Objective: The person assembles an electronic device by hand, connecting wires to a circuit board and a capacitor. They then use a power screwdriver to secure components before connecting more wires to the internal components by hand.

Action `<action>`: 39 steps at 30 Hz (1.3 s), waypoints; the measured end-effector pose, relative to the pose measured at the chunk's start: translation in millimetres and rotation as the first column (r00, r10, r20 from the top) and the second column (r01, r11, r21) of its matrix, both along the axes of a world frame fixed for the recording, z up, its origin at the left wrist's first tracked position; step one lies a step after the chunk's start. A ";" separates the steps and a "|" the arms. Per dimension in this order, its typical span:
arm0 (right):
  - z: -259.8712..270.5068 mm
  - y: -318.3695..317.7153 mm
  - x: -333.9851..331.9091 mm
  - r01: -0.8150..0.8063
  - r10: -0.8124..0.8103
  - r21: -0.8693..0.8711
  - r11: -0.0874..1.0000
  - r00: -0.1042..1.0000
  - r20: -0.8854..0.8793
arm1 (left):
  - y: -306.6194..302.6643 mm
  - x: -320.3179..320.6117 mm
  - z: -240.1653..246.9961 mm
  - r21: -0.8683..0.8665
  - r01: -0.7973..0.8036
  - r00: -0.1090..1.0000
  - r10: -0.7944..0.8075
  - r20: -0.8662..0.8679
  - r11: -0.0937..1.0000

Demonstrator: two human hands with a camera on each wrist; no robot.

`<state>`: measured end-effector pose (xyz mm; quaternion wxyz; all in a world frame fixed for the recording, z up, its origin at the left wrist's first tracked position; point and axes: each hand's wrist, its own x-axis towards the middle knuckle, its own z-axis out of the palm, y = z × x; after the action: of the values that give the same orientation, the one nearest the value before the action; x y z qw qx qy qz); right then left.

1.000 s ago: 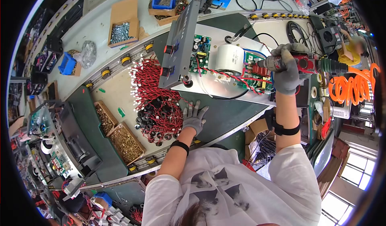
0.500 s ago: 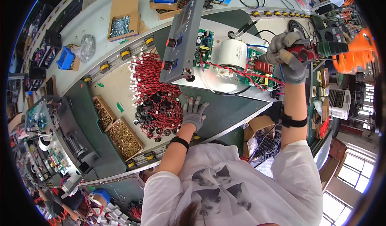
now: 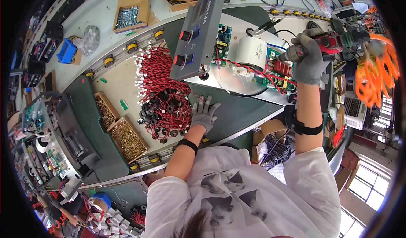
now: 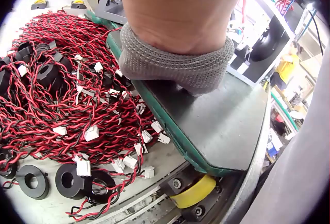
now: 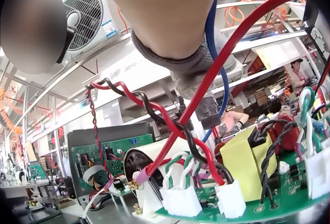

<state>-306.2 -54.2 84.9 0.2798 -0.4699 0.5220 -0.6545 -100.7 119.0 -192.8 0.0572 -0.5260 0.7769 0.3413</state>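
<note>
Grey gloves on both hands here. The right hand point(image 3: 310, 64) is gripping a red power tool point(image 3: 330, 42), fingers wrapping round its front end, and the tool is pointing toward 9 o'clock, over the right end of the open metal unit. Can't tell if its tip is touching anything. The left hand point(image 3: 204, 116) isn't holding anything; its fingers are spreading out on a dark green board point(image 3: 239, 115), right beside the wire pile.

Going outward from the right hand, a circuit board point(image 3: 272, 82) with red parts is sitting at about 8 o'clock, and a fat white cylinder point(image 3: 250, 53) is lying at 9 o'clock. The grey front panel point(image 3: 196, 35) is standing up past that, two red knobs facing out. An orange coiled hose point(image 3: 374, 83) is hanging around 3 o'clock.

From the left hand, the red-and-black twisted wires point(image 3: 163, 71) are heaping up toward 10 o'clock on the pale counter point(image 3: 115, 83), black rings mixed in. Boxes of brass-coloured pieces point(image 3: 128, 140) are sitting between 8 and 9.

What's worrying me is loose wiring: a thick red wire point(image 5: 227, 54) is looping up near the right wrist, so a sideways swing could snag it and strain its connection. A slipping tip could also be chipping board parts, and a sliding left palm could be dragging wires along.
</note>
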 end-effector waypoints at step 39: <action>-26.9 20.7 -260.5 -0.487 0.394 0.287 0.825 0.859 0.327 | -60.9 -4.7 173.6 0.488 -0.867 0.037 0.990 -0.138 0.100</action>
<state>-566.7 -33.5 58.1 0.5698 -0.4316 0.4686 -0.5191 -105.4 58.1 -19.2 -0.2862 -0.7975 0.1700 0.5032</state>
